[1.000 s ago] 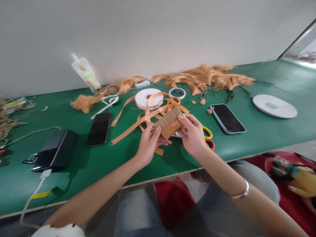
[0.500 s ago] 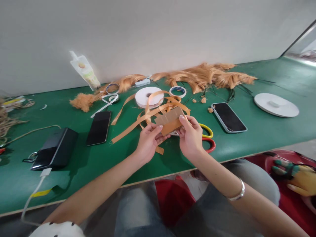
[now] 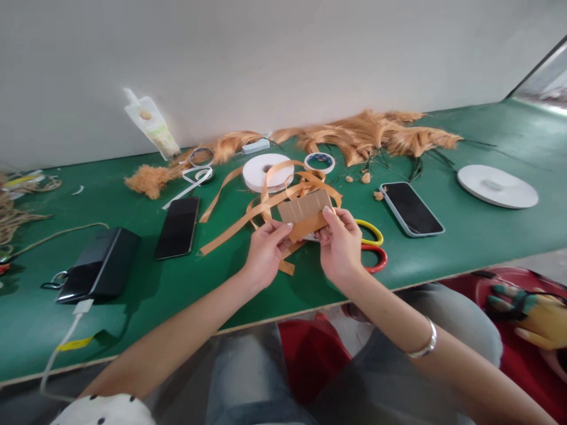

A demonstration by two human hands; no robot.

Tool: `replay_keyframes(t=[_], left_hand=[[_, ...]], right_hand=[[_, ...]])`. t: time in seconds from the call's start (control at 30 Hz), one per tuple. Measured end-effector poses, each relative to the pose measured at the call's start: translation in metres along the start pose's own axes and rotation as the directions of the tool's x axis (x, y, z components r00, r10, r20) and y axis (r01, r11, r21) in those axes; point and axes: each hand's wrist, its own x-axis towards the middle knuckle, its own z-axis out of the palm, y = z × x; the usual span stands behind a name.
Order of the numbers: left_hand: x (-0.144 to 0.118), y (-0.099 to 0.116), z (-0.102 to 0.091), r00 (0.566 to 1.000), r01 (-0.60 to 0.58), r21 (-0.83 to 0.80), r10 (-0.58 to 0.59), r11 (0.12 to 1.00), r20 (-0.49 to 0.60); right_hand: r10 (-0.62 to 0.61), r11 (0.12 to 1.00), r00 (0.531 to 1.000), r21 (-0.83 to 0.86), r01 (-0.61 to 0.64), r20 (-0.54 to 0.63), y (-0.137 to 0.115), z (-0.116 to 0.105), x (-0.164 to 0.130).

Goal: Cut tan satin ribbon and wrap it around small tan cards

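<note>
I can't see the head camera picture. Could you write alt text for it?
A person's left hand and right hand hold a brown cardboard piece over a green table. Near them lie orange ribbon, a white spool, and scissors with yellow and red handles, with a pale-cased phone farther right.

Black phone [image 3: 178,228] near cabled device [image 3: 100,265].

Head cam; fwd/dn; close abv bench [image 3: 487,236]

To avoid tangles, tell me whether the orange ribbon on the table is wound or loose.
Loose: the orange ribbon sprawls in open loops across the green table, some ends splayed apart.
</note>
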Motion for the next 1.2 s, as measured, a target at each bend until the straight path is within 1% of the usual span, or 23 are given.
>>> replay_keyframes(t=[0.07, 0.13, 0.27, 0.3, 0.37, 0.47, 0.67, 1.07, 1.13, 1.2], left_hand=[[0.000, 0.000, 0.000, 1.000, -0.019, 0.012, 0.019, 1.000, 0.007], [-0.002, 0.001, 0.000, 0.998, -0.041, 0.020, 0.040, 0.999, 0.042], [-0.005, 0.004, 0.002, 0.989, -0.001, 0.044, -0.005, 0.999, 0.149], [-0.006, 0.005, 0.002, 0.987, 0.006, 0.057, -0.015, 0.998, 0.162], [-0.008, 0.005, 0.004, 0.987, -0.018, 0.074, 0.006, 0.997, 0.159], [-0.009, 0.003, 0.005, 0.991, -0.072, 0.083, 0.062, 0.994, 0.116], [-0.009, 0.000, 0.005, 0.988, -0.143, 0.085, 0.138, 0.986, 0.062], [-0.008, -0.001, 0.004, 0.988, -0.138, 0.012, 0.137, 0.990, 0.070], [-0.009, 0.000, 0.004, 0.986, -0.151, 0.029, 0.148, 0.988, 0.072], [-0.008, 0.001, 0.002, 0.980, -0.190, 0.074, 0.186, 0.979, 0.064]], right_hand=[[0.004, 1.000, 1.000, -0.015, -0.003, 0.010, -0.001, 0.000, 0.001], [-0.006, 0.998, 0.999, -0.056, 0.008, 0.038, -0.003, 0.000, 0.002], [-0.044, 0.980, 0.982, -0.183, 0.079, 0.185, -0.011, 0.000, 0.002], [-0.050, 0.973, 0.973, -0.209, 0.098, 0.225, -0.012, 0.000, 0.002], [-0.060, 0.964, 0.959, -0.233, 0.128, 0.277, -0.013, 0.000, 0.000], [-0.070, 0.967, 0.959, -0.217, 0.133, 0.275, -0.010, 0.000, -0.004], [-0.023, 0.983, 0.968, -0.169, 0.067, 0.250, -0.004, 0.003, -0.010], [0.004, 0.996, 0.983, -0.086, 0.011, 0.181, 0.001, 0.005, -0.010], [0.017, 0.996, 0.981, -0.093, 0.001, 0.195, 0.000, 0.003, -0.008], [0.041, 0.988, 0.967, -0.155, -0.002, 0.251, -0.004, 0.001, -0.003]])
